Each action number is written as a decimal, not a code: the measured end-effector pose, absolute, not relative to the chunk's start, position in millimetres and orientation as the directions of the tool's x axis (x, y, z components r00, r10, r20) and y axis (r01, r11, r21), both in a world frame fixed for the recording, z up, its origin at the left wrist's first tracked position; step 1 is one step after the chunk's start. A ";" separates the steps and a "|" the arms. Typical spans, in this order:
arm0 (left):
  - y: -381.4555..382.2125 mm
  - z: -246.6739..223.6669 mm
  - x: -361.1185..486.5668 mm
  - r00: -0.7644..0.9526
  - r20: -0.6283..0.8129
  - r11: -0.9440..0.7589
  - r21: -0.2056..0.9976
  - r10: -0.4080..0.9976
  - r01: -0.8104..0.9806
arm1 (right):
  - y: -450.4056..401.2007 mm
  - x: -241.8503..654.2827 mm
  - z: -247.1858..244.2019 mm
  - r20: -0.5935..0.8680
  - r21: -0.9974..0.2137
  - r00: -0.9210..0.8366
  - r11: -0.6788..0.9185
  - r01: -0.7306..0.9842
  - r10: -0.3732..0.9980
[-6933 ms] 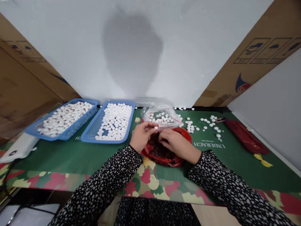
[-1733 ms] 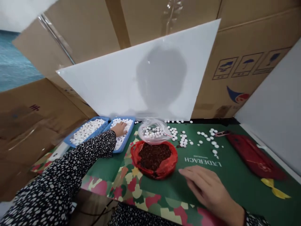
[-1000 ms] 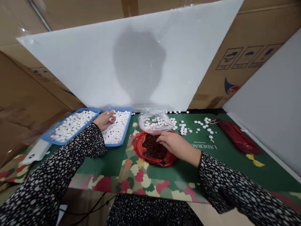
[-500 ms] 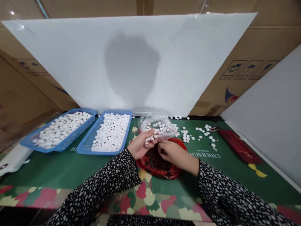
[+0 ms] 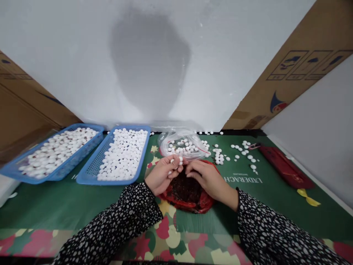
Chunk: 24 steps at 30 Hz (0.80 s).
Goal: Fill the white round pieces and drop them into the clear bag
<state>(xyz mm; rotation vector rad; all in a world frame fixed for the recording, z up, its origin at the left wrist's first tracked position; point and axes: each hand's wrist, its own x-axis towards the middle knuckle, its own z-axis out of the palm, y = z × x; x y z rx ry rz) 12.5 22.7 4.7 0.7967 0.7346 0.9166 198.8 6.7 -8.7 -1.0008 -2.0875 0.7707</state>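
Note:
My left hand (image 5: pixel 164 173) is curled around a few small white balls (image 5: pixel 180 160), which show between the thumb and fingers. My right hand (image 5: pixel 207 179) is closed in a pinch, its fingertips beside the left fingers. Whatever it pinches is hidden or too small to name. Both hands are over a red plastic bag (image 5: pixel 171 200) with its mouth spread wide, holding a dark brown, crumbly mass (image 5: pixel 188 189). Just behind them lies a clear zip bag (image 5: pixel 165 144) with more white balls inside.
Two blue baskets, one in the middle (image 5: pixel 141 162) and one farther left (image 5: pixel 87 145), are filled with white balls, the left ones brown-marked. Loose white balls (image 5: pixel 220 158) lie right of the zip bag. A dark red pouch (image 5: pixel 286 167) with a yellow ribbon is at far right.
The view has tilted downward and come closer. Fewer white balls show in my left hand. My right hand stays pinched beside it, over the red bag.

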 end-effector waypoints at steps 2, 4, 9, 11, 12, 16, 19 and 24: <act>22.3 4.4 12.4 0.375 -0.208 0.356 0.851 0.903 -0.386 | 7.6 199.0 -5.9 0.310 -0.844 -0.347 0.424 0.327 0.885; 21.3 4.8 12.0 0.359 -0.214 0.353 0.853 0.908 -0.385 | 8.6 199.2 -2.5 0.255 -0.930 -0.282 0.315 0.190 0.925; 19.3 8.6 10.9 0.403 -0.223 0.371 0.866 0.888 -0.337 | 8.5 196.9 1.5 0.176 -0.984 -0.253 0.166 -0.060 0.951; 19.1 9.8 10.9 0.396 -0.216 0.359 0.871 0.893 -0.336 | 7.7 196.1 1.0 0.182 -0.982 -0.227 0.166 -0.089 0.957; 19.1 10.1 11.1 0.388 -0.210 0.351 0.872 0.898 -0.341 | 7.4 196.1 0.8 0.191 -0.981 -0.213 0.178 -0.081 0.958; 18.7 9.7 13.3 0.366 -0.206 0.333 0.883 0.908 -0.330 | 7.0 197.5 3.1 0.226 -0.973 -0.176 0.231 0.006 0.958; 17.8 8.1 15.7 0.363 -0.197 0.315 0.899 0.911 -0.303 | 7.7 198.1 7.0 0.221 -0.974 -0.183 0.226 0.009 0.958; 18.0 3.6 17.3 0.355 -0.143 0.260 0.915 0.924 -0.308 | 8.8 196.5 9.0 0.275 -0.955 -0.231 0.293 0.050 0.933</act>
